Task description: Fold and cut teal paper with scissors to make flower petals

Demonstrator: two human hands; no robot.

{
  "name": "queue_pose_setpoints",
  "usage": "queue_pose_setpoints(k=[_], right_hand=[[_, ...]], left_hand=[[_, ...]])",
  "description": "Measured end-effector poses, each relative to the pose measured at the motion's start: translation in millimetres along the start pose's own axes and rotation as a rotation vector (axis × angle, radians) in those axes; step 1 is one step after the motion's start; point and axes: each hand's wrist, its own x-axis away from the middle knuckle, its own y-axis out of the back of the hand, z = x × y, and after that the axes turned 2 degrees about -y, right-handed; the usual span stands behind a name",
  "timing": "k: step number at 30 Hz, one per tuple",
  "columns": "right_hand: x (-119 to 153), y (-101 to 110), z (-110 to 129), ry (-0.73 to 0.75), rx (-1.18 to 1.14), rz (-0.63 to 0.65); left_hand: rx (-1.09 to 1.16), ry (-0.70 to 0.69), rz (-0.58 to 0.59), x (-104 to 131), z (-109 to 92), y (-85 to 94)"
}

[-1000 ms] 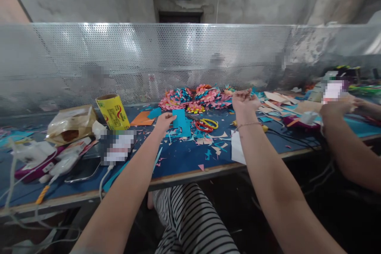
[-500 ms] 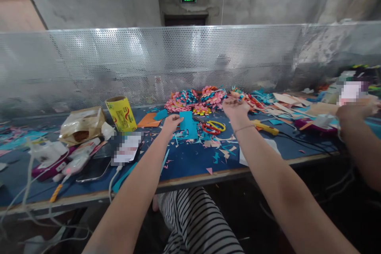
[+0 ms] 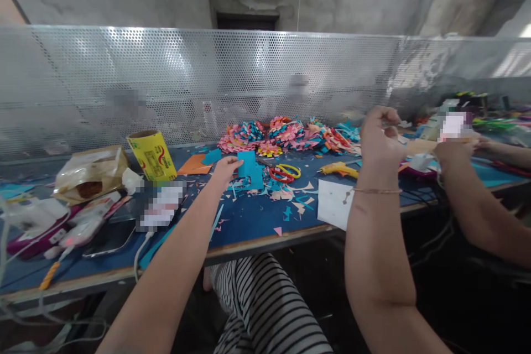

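Note:
Between the thumb and fingers of my left hand (image 3: 227, 170) is a piece of blue paper (image 3: 248, 161), held just above the table. Another blue paper piece with cut edges (image 3: 257, 179) shows directly below it. My right hand (image 3: 381, 126) is raised over the right part of the table with its fingers curled inward; whether anything small is in them is hidden. Scissors with red and yellow handles (image 3: 290, 172) lie to the right of the blue paper. Pink, blue and orange paper flowers (image 3: 286, 131) are heaped behind.
A yellow glue gun (image 3: 339, 168) and a white sheet (image 3: 332, 202) lie right of centre. To the left are a yellow carton (image 3: 152, 157), a brown paper bag (image 3: 93, 171) and a corded phone (image 3: 161, 207). Paper scraps litter the table (image 3: 249, 227). At right, a co-worker's hands (image 3: 454, 152) hold paper.
My right hand has moved right and up, away from the flowers, and its fingers have curled. My left hand still holds the blue paper. The view has turned slightly right.

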Motion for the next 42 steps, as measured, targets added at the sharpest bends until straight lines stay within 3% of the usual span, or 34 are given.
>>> queue_pose_setpoints(k=[5, 10, 13, 16, 19, 22, 26, 29, 33, 36, 40, 42], right_hand=[[20.9, -2.6, -16.7, 0.014, 0.548, 0.182], [39.8, 21.0, -41.6, -0.138, 1.117, 0.524], [62.0, 31.6, -58.0, -0.281, 1.218, 0.679], [84.0, 23.6, -65.7, -0.447, 1.203, 0.811], [94.9, 2.0, -61.5, -0.468, 1.038, 0.778], [88.8, -17.7, -50.7, -0.536, 0.909, 0.786], [50.8, -36.3, -40.1, -0.433, 0.799, 0.731], [11.6, -60.2, -46.0, -0.409, 0.655, 0.621], [-23.0, -106.6, -79.7, -0.381, 0.327, 0.407], [-23.3, -129.5, -114.5, -0.268, 0.278, 0.139], [-5.6, -123.9, -153.7, 0.107, 0.476, -0.002], [-0.3, -113.0, -166.9, 0.06, 0.5, 0.017]], left_hand=[[0.0, 0.011, -0.001, -0.2, -0.5, 1.2], [-0.015, 0.03, -0.003, 1.9, -3.2, 1.6], [-0.011, 0.016, 0.007, 2.7, -3.8, 1.6], [-0.013, 0.014, 0.004, 2.6, -2.7, 1.7], [-0.026, 0.019, 0.004, 2.2, -1.1, 1.9], [-0.038, 0.014, -0.006, 2.8, -1.1, 1.7], [-0.042, 0.016, 0.003, 4.0, -2.1, 1.4], [-0.046, 0.015, -0.003, 3.5, -0.7, 1.6], [-0.046, 0.022, -0.005, 3.0, 2.7, 2.5], [-0.023, 0.029, -0.001, 3.6, 4.2, 2.7], [0.014, 0.052, -0.008, 3.2, 5.6, 2.5], [0.023, 0.046, -0.029, 2.6, 6.3, 2.4]])
